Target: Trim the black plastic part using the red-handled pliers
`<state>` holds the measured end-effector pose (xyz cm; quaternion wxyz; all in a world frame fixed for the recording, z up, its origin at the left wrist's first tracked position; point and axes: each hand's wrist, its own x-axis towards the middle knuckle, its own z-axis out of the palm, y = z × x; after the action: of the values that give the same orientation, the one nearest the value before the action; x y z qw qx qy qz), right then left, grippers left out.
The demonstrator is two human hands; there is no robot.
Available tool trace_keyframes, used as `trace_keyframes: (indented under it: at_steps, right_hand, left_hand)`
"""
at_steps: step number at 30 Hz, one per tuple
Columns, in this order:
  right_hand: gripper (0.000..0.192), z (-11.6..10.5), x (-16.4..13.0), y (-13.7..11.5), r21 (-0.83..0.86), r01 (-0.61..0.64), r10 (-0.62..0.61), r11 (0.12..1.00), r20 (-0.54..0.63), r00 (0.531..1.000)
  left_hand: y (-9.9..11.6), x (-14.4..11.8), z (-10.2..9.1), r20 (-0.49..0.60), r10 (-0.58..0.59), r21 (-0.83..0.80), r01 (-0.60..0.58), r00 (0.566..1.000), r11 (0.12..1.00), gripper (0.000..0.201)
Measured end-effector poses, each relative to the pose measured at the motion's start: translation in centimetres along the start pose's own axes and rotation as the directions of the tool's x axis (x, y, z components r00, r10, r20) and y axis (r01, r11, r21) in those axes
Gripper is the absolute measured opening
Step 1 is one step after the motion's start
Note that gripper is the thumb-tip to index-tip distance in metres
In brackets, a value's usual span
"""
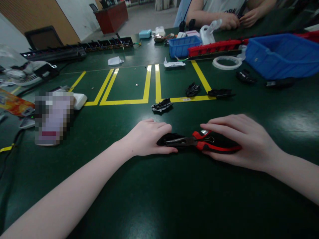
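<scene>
My right hand is wrapped round the red and black handles of a pair of needle-nose pliers. Their jaws point left, over a dark part. My left hand grips this black plastic part, which my fingers and the jaws largely cover. Whether the jaws clamp the part I cannot tell. Just beyond my hands lies a broken-looking black plastic piece. Two more black pieces, one crumpled and one long, rest near the yellow tape.
Yellow tape marks boxes on the green table. Blue bins, a white tape roll and a red strip stand at the back right. At left lie a blurred phone-like object and cables. Across the table a person's hands are together.
</scene>
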<state>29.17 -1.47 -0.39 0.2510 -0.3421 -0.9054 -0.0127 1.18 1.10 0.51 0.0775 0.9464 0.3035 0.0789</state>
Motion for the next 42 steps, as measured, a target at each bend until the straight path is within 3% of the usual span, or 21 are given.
trace_keyframes:
  at_steps: [8,17,42]
  right_hand:
    - [0.051,-0.09,0.2,0.55,0.017,0.07,-0.071,0.997,0.032,0.997]
    - [0.042,-0.21,0.11,-0.16,0.04,0.004,-0.004,0.999,0.016,1.0]
    - [0.05,-0.09,0.09,0.09,0.033,0.019,-0.019,0.999,0.02,1.0]
  left_hand:
    - [-0.09,-0.06,-0.05,0.004,0.014,-0.019,-0.014,1.0,1.0,0.041]
    - [-0.12,0.0,0.03,0.002,0.018,-0.012,-0.018,1.0,1.0,0.042]
    - [-0.04,-0.03,-0.04,0.001,-0.007,-0.052,0.007,1.0,0.999,0.039]
